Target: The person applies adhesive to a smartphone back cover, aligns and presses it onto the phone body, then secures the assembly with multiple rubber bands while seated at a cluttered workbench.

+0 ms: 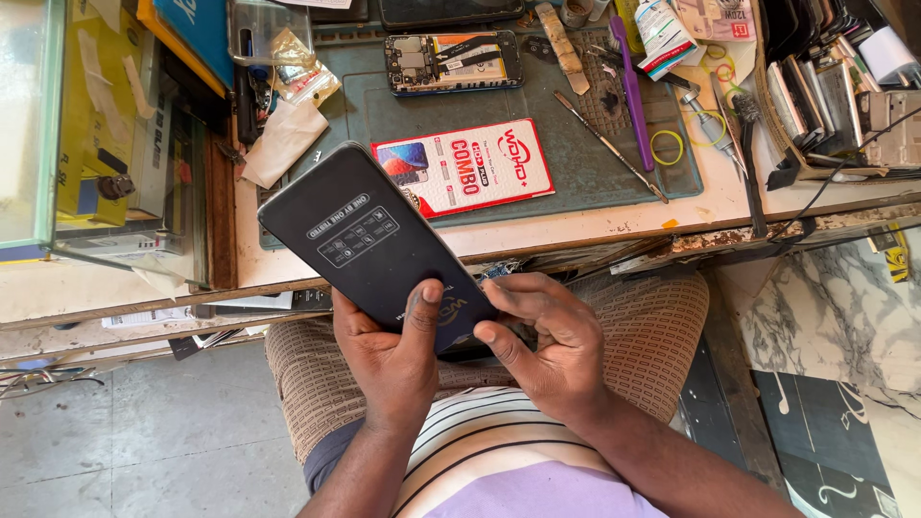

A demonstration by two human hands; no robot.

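Cluttered repair bench fills the upper half of the view, its wooden front edge running just above the seated person's knees.

Below that edge, over the lap, one flat black box with pale printed panels is held tilted, its far corner reaching up over the bench's front edge. The left hand grips its near end from beneath, thumb pressed on the top face, fingers wrapped under. The right hand pinches the near right corner, fingers curled together against the box's side. By the look of it, the step in hand is working the box open at that end; that would call for a steady left grip while the right fingertips find the seam or flap.

Outward on the bench lies one grey-green work mat. On it: one red-and-white printed card pack near the front edge, one opened phone with its insides showing near the back edge, one purple brush, one thin metal tool. Toward the right end lie at least two yellow-green rubber bands. One crumpled white paper sits by the mat's left edge.
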